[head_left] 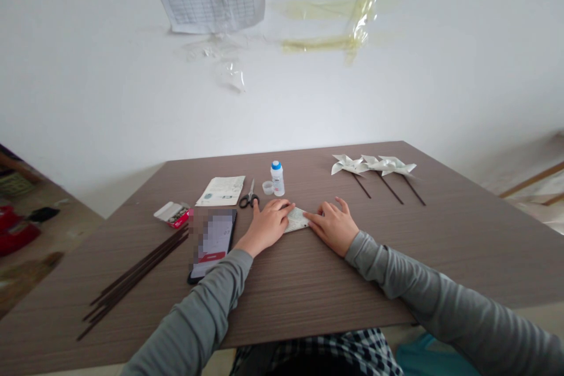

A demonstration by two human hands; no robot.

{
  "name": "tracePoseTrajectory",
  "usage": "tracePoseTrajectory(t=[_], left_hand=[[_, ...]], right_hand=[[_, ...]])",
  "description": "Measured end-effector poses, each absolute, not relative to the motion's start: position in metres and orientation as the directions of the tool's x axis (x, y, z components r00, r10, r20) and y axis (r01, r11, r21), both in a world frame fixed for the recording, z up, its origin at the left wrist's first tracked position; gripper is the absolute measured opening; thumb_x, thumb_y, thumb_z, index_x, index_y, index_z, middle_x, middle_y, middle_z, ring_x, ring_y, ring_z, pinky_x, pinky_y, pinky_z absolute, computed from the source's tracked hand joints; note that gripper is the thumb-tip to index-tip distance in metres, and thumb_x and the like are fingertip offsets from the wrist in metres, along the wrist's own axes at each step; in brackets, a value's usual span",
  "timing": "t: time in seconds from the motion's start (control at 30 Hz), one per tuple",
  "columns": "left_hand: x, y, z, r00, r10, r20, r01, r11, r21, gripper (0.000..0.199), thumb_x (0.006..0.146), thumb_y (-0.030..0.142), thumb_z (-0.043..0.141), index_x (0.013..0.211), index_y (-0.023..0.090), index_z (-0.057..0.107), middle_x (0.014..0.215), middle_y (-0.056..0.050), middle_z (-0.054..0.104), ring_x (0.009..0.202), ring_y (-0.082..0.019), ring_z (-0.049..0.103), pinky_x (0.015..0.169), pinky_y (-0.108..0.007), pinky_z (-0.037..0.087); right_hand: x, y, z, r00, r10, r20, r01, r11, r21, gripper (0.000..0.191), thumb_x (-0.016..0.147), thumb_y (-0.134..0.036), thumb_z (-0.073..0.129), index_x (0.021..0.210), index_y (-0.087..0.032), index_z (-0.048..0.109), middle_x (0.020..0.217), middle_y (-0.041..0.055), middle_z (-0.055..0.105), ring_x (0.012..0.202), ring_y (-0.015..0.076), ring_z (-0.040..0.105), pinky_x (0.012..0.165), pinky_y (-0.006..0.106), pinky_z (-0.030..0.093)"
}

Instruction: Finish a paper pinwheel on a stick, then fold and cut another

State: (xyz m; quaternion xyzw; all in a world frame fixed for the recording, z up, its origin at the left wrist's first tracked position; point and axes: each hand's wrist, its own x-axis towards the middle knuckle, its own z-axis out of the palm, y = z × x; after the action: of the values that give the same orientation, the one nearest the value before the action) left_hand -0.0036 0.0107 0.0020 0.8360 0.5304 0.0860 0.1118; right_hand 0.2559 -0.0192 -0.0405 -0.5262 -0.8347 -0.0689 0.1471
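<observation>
A small piece of printed paper (296, 221), with a slanted edge showing, lies on the table between my two hands. My left hand (269, 220) rests over its left part, fingers close together and tips pressing on its upper edge. My right hand (333, 224) holds the right corner with thumb and forefinger, while the other fingers are raised and spread. Part of the paper is hidden under my fingers. Just beyond stand a white glue bottle (277, 181) with a blue cap and a small clear plastic cup (268, 188). Black-handled scissors (249, 197) lie near my left hand.
Paper sheets (221, 191) lie at the back left, near an open red-and-white box (173, 214). A phone (213, 245) and several dark sticks (132, 282) are at left. Three paper pinwheels (374, 165) on sticks lie at the back right of the table (418, 258).
</observation>
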Motion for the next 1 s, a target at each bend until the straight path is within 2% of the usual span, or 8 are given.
tracePoseTrajectory(t=[0.2, 0.37, 0.5, 0.73, 0.87, 1.0], left_hand=[[-0.006, 0.013, -0.005, 0.408, 0.911, 0.062, 0.863, -0.407, 0.3, 0.063, 0.122, 0.015, 0.063, 0.178, 0.035, 0.082, 0.189, -0.015, 0.078, 0.186, -0.043, 0.064, 0.161, -0.09, 0.02], [-0.006, 0.013, -0.006, 0.398, 0.915, 0.065, 0.862, -0.397, 0.316, 0.055, 0.12, 0.014, 0.066, 0.166, 0.035, 0.089, 0.185, -0.014, 0.082, 0.188, -0.044, 0.062, 0.16, -0.093, 0.019], [-0.006, 0.012, -0.003, 0.388, 0.92, 0.057, 0.869, -0.386, 0.31, 0.051, 0.12, 0.017, 0.069, 0.16, 0.037, 0.093, 0.186, -0.011, 0.081, 0.188, -0.044, 0.061, 0.162, -0.09, 0.018], [-0.005, 0.007, 0.003, 0.376, 0.926, 0.035, 0.879, -0.368, 0.304, 0.053, 0.121, 0.017, 0.067, 0.162, 0.039, 0.092, 0.188, -0.008, 0.08, 0.19, -0.043, 0.059, 0.16, -0.095, 0.015], [-0.004, 0.005, 0.003, 0.362, 0.931, 0.052, 0.885, -0.361, 0.293, 0.052, 0.122, 0.02, 0.069, 0.164, 0.04, 0.092, 0.188, -0.009, 0.079, 0.188, -0.045, 0.06, 0.159, -0.098, 0.018], [-0.005, 0.004, 0.0, 0.351, 0.933, 0.083, 0.891, -0.36, 0.275, 0.052, 0.122, 0.022, 0.07, 0.165, 0.041, 0.093, 0.19, -0.01, 0.078, 0.187, -0.045, 0.062, 0.159, -0.095, 0.022]], right_hand=[[0.257, -0.019, -0.041, -0.412, 0.857, 0.31, 0.894, 0.446, -0.044, 0.039, 0.132, -0.032, 0.073, 0.163, -0.04, 0.095, 0.13, 0.0129, 0.09, 0.118, 0.0318, 0.083, 0.145, 0.071, 0.045], [0.257, -0.018, -0.042, -0.409, 0.856, 0.317, 0.895, 0.445, -0.047, 0.039, 0.131, -0.032, 0.073, 0.162, -0.04, 0.095, 0.129, 0.0133, 0.09, 0.117, 0.0322, 0.083, 0.145, 0.072, 0.045], [0.256, -0.019, -0.041, -0.412, 0.852, 0.323, 0.892, 0.45, -0.049, 0.039, 0.131, -0.031, 0.073, 0.161, -0.04, 0.096, 0.128, 0.0131, 0.09, 0.117, 0.0322, 0.082, 0.144, 0.071, 0.046], [0.253, -0.021, -0.035, -0.384, 0.878, 0.284, 0.904, 0.42, -0.075, 0.04, 0.131, -0.03, 0.076, 0.164, -0.042, 0.095, 0.133, 0.0135, 0.092, 0.121, 0.0335, 0.085, 0.147, 0.071, 0.044], [0.252, -0.021, -0.033, -0.383, 0.886, 0.262, 0.906, 0.416, -0.082, 0.04, 0.131, -0.03, 0.075, 0.165, -0.042, 0.094, 0.135, 0.0138, 0.092, 0.123, 0.0338, 0.085, 0.148, 0.072, 0.043], [0.252, -0.021, -0.032, -0.383, 0.886, 0.262, 0.907, 0.414, -0.075, 0.041, 0.132, -0.03, 0.075, 0.166, -0.042, 0.094, 0.135, 0.0133, 0.092, 0.123, 0.0332, 0.085, 0.148, 0.071, 0.043]])
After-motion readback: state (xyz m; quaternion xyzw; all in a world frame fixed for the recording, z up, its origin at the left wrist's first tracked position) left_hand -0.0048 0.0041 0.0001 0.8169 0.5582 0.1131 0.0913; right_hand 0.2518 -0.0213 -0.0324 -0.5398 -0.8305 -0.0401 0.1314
